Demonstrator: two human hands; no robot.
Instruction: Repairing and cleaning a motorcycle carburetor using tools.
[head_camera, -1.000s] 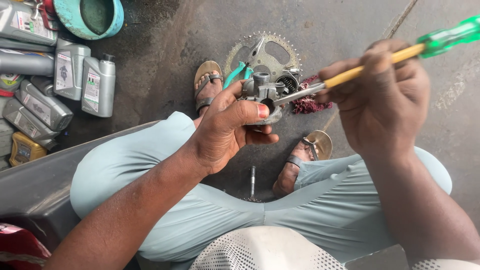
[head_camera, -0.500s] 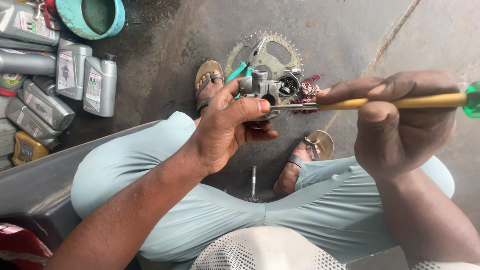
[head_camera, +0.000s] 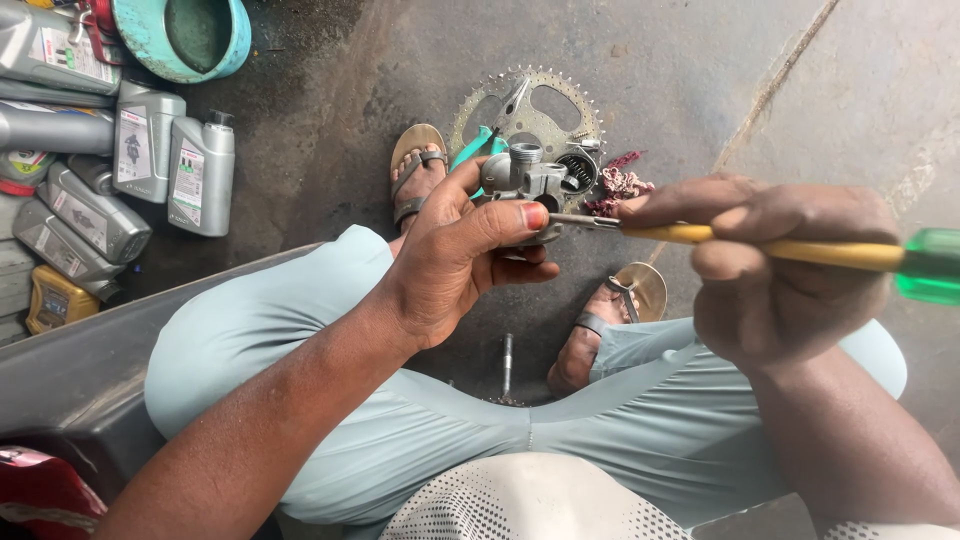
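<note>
My left hand (head_camera: 462, 262) grips a small grey metal engine part (head_camera: 524, 180), a carburettor-like casting with a round port on top. My right hand (head_camera: 775, 272) holds a screwdriver (head_camera: 800, 250) with a yellow shaft sleeve and a green translucent handle end. The screwdriver lies nearly level, and its metal tip touches the right side of the part beside my left thumb. Both hands are raised above my knees, over the floor between my feet.
A toothed chain sprocket (head_camera: 560, 110) lies on the dark concrete floor under the part, with a reddish rag (head_camera: 620, 185) beside it. Several grey oil bottles (head_camera: 160, 160) and a teal bowl (head_camera: 140, 30) stand at the left. A bolt (head_camera: 507, 360) lies between my sandalled feet.
My right hand has swung the screwdriver from a raised slant down to nearly level. My left hand and the part have stayed in place.
</note>
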